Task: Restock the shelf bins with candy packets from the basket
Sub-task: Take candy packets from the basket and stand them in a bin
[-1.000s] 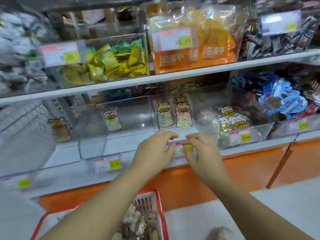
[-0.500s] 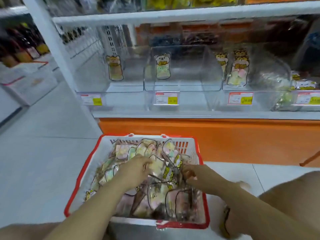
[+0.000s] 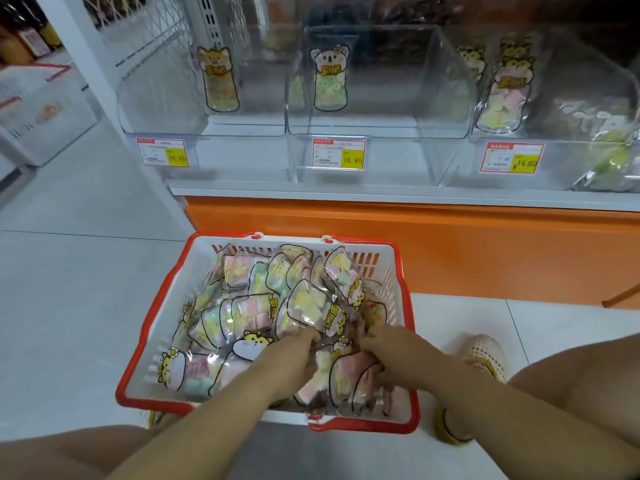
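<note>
Hands seemingly among packets, bins beyond

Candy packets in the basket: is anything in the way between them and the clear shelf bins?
Nothing visible. The left hand and right hand are both among the candy packets in the basket, and only open air lies between the basket and the shelf bins above it.

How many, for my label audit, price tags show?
3: left tag on the left bin, middle tag on the middle bin, right tag on the right bin. More may be hidden off-frame.
</note>
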Tool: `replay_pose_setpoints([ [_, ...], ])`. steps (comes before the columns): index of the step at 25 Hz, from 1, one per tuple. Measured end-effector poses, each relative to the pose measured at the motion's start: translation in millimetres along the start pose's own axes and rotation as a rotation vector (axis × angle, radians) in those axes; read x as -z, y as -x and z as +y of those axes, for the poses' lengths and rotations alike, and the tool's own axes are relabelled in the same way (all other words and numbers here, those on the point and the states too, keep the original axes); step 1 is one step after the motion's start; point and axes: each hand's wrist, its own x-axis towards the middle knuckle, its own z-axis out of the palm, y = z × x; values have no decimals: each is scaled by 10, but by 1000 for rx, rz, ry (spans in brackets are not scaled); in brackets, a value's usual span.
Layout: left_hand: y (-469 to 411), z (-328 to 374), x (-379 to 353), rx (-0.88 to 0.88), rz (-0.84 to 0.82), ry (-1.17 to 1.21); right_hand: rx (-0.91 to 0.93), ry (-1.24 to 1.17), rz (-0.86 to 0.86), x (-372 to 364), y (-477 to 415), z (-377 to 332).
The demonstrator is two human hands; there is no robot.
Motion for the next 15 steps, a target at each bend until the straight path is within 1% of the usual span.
replay_pose_setpoints([
  [3, 39, 53, 55, 2, 8, 112, -15, -115, 48, 53, 10, 60],
  [6, 64, 87, 286, -4, 39, 190, -108, -390, 126, 262, 40, 123],
  [8, 114, 42, 535, 14, 125, 245, -163, -595, 217, 459, 53, 127],
  [10, 184, 3, 790, 34, 241, 345, -231, -732, 309, 636, 62, 114],
  [12, 275, -10, 987, 68, 367, 535, -271, -914, 394, 786, 71, 91],
  [13, 319, -2, 1058, 88, 404, 663, -286, -1030, 435, 857, 79, 78],
  [15, 389, 39, 1128, 133, 400, 931, -317, -1157, 505, 1046, 151, 39],
])
